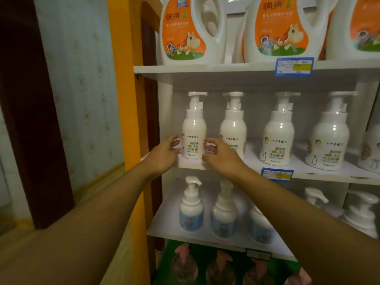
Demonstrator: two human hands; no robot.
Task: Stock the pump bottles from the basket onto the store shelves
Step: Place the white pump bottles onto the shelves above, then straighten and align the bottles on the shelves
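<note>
The white pump bottles (194, 128) on the middle shelf carry labels reading 七辛缘, then 葡萄柚 洗发 沐浴露. The big detergent jugs (185, 31) above show large orange-label characters, too stylised to read. The blue price tags (293, 66) are blurred.

Orange-labelled jugs (191, 29) above; patterned wallpaper (82, 79)

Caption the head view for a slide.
Both hands, left and right, flank the leftmost white plastic pump bottle on the white middle shelf.
</note>
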